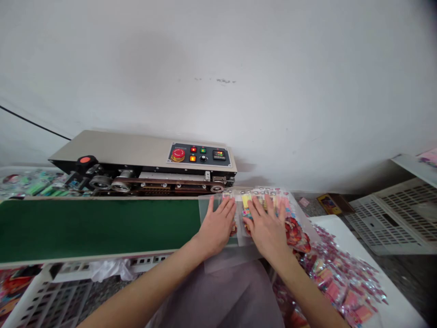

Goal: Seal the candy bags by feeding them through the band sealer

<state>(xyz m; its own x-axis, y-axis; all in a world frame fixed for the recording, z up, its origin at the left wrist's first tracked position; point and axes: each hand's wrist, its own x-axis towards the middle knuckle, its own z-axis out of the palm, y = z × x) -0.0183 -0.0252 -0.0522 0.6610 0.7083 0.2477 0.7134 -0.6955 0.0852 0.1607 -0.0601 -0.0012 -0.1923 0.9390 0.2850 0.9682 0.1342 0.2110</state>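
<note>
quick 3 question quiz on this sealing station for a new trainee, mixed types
1. True or false: the left hand and right hand lie flat on packets.
2. The belt is: A green, B blue, C grey.
3. Fill in: the big button on the sealer is ___.
Key: 1 true; 2 A; 3 red.

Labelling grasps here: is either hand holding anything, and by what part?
No grip: left hand and right hand lie flat, palms down, on clear packets at the end of the green belt.
</note>
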